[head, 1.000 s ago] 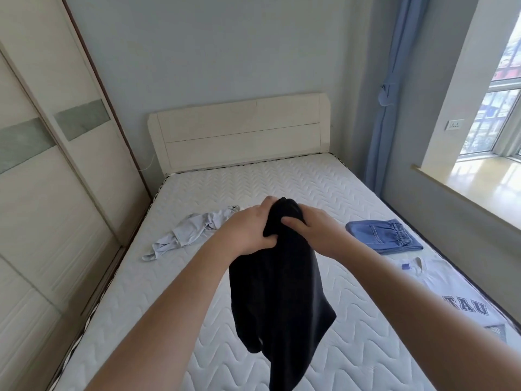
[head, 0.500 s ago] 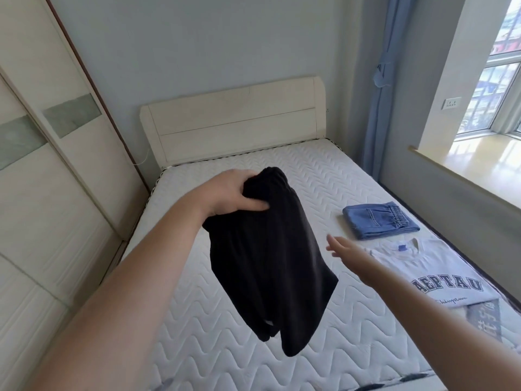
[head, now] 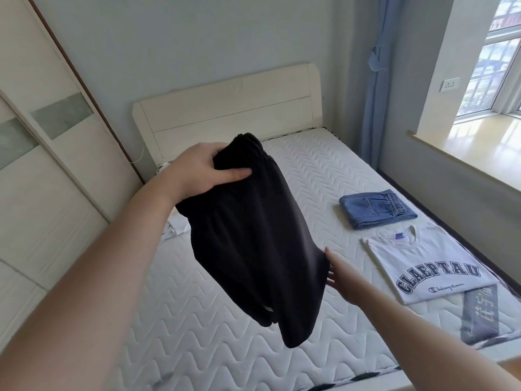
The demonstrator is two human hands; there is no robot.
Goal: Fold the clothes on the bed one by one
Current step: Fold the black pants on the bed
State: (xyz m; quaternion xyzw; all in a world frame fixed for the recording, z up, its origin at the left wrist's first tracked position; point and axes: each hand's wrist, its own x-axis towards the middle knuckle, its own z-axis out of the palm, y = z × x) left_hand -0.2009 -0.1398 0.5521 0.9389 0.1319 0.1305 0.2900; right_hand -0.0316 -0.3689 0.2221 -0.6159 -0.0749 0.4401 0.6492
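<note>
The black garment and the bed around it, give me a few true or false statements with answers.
1. The left hand grips the black garment by its waistband. True.
2. The right hand is clenched in a fist. False: its fingers are straight, at the garment's edge.
3. The folded blue jeans lie on the mattress. True.
4. The white T-shirt hangs from the headboard. False: it lies flat beside the jeans.

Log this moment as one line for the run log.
left hand grips black shorts aloft | right hand open at hem | jeans, t-shirt folded
</note>
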